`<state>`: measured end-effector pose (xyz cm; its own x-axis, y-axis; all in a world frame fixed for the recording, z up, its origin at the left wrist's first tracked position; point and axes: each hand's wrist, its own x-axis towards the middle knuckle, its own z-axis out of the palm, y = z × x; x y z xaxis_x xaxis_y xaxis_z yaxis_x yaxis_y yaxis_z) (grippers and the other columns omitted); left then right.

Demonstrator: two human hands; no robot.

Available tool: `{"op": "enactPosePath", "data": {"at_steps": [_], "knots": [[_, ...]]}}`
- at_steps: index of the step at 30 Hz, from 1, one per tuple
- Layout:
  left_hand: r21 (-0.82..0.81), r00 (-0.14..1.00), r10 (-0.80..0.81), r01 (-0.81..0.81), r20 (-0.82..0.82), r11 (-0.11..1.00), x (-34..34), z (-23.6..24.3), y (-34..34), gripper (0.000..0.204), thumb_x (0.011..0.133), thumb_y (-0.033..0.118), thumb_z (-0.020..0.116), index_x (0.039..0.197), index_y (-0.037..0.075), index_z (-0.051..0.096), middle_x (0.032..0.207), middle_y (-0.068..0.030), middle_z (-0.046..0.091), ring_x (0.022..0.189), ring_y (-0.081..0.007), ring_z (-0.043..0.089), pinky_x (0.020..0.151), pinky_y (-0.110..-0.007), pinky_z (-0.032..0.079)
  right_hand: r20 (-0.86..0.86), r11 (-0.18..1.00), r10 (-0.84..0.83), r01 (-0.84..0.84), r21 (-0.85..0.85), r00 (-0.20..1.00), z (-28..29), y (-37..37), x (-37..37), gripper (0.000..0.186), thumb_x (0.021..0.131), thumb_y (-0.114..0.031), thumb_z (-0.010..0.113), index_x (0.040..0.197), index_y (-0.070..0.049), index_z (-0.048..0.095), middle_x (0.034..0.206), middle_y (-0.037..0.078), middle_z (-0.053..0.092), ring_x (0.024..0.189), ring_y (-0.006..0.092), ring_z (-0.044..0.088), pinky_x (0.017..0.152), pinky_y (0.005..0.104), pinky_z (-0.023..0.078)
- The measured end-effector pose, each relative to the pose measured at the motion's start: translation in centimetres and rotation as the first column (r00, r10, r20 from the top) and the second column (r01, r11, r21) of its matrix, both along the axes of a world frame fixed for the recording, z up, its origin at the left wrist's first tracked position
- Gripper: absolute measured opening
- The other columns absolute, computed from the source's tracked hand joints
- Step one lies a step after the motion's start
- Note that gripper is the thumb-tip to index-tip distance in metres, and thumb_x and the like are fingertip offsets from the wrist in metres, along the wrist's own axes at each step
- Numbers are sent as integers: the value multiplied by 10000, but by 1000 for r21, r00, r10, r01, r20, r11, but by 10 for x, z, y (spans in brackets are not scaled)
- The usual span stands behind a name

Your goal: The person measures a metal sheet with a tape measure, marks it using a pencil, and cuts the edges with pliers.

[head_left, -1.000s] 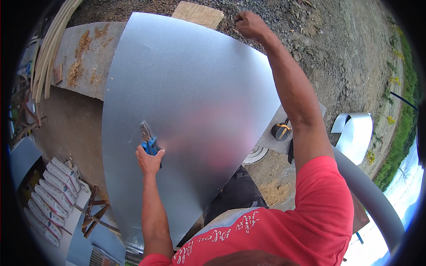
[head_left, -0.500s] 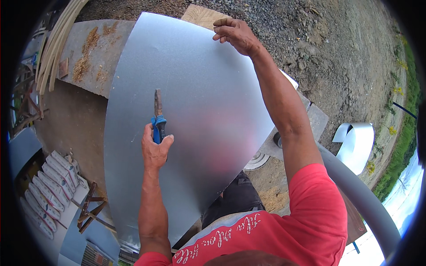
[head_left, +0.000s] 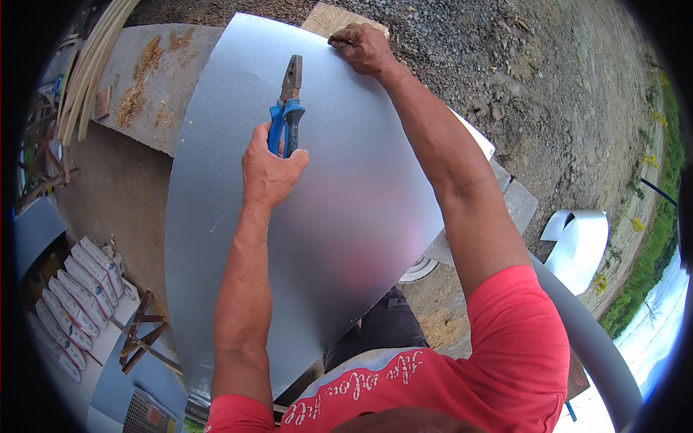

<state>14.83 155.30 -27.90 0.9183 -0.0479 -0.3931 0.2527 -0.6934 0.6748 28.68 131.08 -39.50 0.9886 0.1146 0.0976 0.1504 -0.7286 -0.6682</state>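
My left hand is closed round the handles of a pair of pliers with blue and black grips and worn metal jaws. The pliers point away from me over a large shiny sheet of metal, clear of its far edge. At that far edge my right hand pinches the rim of the sheet with bent fingers. Its thumb is mostly hidden. A blurred red reflection of my shirt shows on the sheet's surface.
A wooden board sticks out beyond the sheet's far edge. Left lies a concrete slab with sawdust, beside long wooden strips. Stacked bags stand lower left. A curled metal offcut lies on the gravel at right, near a grey pipe.
My left hand has carried the pliers forward and slightly right, toward the sheet's far edge. The right hand has shifted left along that edge, its fingers now closed on it.
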Motion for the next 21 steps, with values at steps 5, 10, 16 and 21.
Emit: {"op": "enactPosePath", "data": {"at_steps": [5,10,16,21], "knots": [[55,987,-91,84,132,995,46,8,-24,475,702,261,703,1072,26,519,789,-35,487,711,-151,533,633,-323,472,205,999,7,4,-51,979,-12,-3,-4,159,839,-154,673,973,-100,740,920,89,711,862,263,665,788,344,525],[244,960,-271,246,74,938,74,2,-53,512,737,264,702,1116,-15,498,833,-86,543,735,-222,588,713,-388,502,392,999,45,-33,-35,919,-14,-5,-10,172,710,-58,734,880,-87,733,831,85,681,788,277,616,735,367,510],[366,934,-320,246,159,898,87,-22,-68,490,740,239,711,1087,-19,479,834,-135,578,755,-243,650,706,-359,537,358,998,59,-50,-33,932,-16,-2,-8,186,713,-90,719,895,-120,738,857,35,677,852,262,589,773,390,463],[280,920,-331,268,208,922,86,-2,-73,540,714,213,713,1109,-40,444,847,-166,593,781,-256,666,684,-356,546,321,997,72,-63,-37,944,-16,-13,-10,170,745,-135,719,912,-146,753,886,8,693,893,244,588,800,399,456]]}}
